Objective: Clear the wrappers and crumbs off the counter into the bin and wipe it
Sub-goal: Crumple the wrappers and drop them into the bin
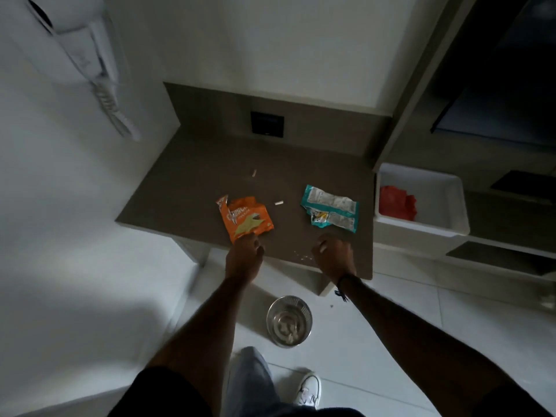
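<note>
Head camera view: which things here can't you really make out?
- Left hand fingertips: hidden by the hand's back; its grip on the orange wrapper is unclear.
- Right hand: a fist; contents hidden.
- Crumbs: too small.
- Red item in the white box: dim, partly hidden by its wall.

An orange wrapper (247, 217), a teal wrapper (330, 209), two white scraps (279, 203) and crumbs (302, 256) are lying on the brown table (186, 188).

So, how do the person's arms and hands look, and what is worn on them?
Both forearms are bare. Short black sleeves end near the elbows. The right hand has a thin dark band at the wrist, with a small tassel hanging from it. The left hand wears nothing.
</note>
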Available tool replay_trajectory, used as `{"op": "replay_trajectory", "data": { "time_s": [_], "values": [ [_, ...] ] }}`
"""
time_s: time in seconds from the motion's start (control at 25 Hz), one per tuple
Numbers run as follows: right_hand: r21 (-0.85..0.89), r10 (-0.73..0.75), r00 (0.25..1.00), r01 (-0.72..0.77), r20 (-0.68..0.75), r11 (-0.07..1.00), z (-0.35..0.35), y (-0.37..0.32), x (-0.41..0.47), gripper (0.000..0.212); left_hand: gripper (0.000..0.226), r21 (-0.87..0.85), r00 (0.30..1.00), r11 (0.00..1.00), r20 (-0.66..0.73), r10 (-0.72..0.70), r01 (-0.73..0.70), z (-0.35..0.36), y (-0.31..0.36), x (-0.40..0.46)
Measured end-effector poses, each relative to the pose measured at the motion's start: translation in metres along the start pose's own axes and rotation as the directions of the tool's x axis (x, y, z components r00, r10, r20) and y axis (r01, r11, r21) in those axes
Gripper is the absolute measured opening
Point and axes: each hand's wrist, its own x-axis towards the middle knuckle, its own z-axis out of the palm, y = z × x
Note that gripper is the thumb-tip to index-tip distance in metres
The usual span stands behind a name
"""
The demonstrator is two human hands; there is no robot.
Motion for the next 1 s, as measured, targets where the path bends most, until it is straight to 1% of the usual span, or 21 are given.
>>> {"op": "replay_trajectory", "data": {
  "time_s": [0.04,0.08,0.12,0.16,0.24,0.28,0.36,0.44,0.52,0.56,0.68,0.76,0.8,0.88,1.0],
  "values": [
    [0.041,0.009,0.999,-0.007,-0.049,0.999,-0.005,-0.004,0.010,0.012,0.020,-0.061,0.998,0.997,-0.040,-0.046,0.043,-0.004,0.001,0.009],
    [0.072,0.017,0.996,-0.011,-0.082,0.997,-0.010,-0.007,0.020,0.016,0.032,-0.119,0.992,0.988,-0.065,-0.104,0.096,-0.007,0.000,0.019],
    [0.089,0.022,0.996,-0.014,-0.088,0.996,-0.014,-0.007,0.032,0.026,0.048,-0.163,0.982,0.973,-0.075,-0.176,0.162,-0.008,-0.001,0.031],
    [0.075,0.031,0.998,-0.026,-0.062,0.997,-0.016,-0.007,0.043,0.039,0.063,-0.199,0.962,0.949,-0.074,-0.262,0.243,-0.009,-0.001,0.042],
    [-0.066,0.042,0.999,-0.043,-0.006,0.997,-0.018,-0.002,0.066,0.065,0.086,-0.263,0.906,0.879,-0.039,-0.421,0.397,-0.006,-0.005,0.064],
    [-0.151,0.053,0.999,-0.051,0.009,0.987,-0.017,0.004,0.077,0.073,0.097,-0.268,0.881,0.853,-0.027,-0.472,0.449,-0.004,-0.006,0.072],
    [-0.315,0.073,0.996,-0.053,0.052,0.947,-0.012,0.013,0.098,0.079,0.110,-0.271,0.866,0.836,-0.021,-0.500,0.476,0.002,-0.010,0.089],
    [-0.451,0.095,0.989,-0.035,0.112,0.892,-0.007,0.023,0.111,0.072,0.115,-0.262,0.872,0.844,-0.019,-0.489,0.467,0.008,-0.014,0.101],
    [-0.477,0.139,0.981,-0.059,0.134,0.877,-0.003,0.029,0.119,0.060,0.112,-0.164,0.868,0.857,-0.008,-0.497,0.489,0.012,-0.019,0.113],
    [-0.467,0.147,0.982,-0.075,0.120,0.881,0.000,0.030,0.120,0.056,0.106,-0.117,0.869,0.863,-0.008,-0.495,0.491,0.013,-0.023,0.117],
    [-0.423,0.136,0.989,-0.096,0.063,0.901,0.000,0.029,0.117,0.046,0.072,-0.011,0.898,0.898,-0.005,-0.440,0.440,0.014,-0.032,0.118],
    [-0.372,0.149,0.988,-0.123,0.041,0.920,-0.004,0.029,0.114,0.044,0.047,0.001,0.914,0.914,-0.018,-0.406,0.406,0.016,-0.032,0.113],
    [-0.361,0.163,0.986,-0.136,0.046,0.922,-0.007,0.027,0.111,0.045,0.038,-0.001,0.914,0.914,-0.017,-0.406,0.406,0.017,-0.029,0.111],
    [-0.335,0.148,0.987,-0.121,0.056,0.934,-0.013,0.025,0.105,0.046,0.035,0.060,0.910,0.909,0.015,-0.414,0.413,0.020,-0.025,0.107],
    [-0.172,0.073,0.997,-0.071,0.006,0.983,-0.024,0.026,0.090,0.040,0.035,0.183,0.924,0.911,0.028,-0.382,0.371,0.018,-0.025,0.093]
  ]
}}
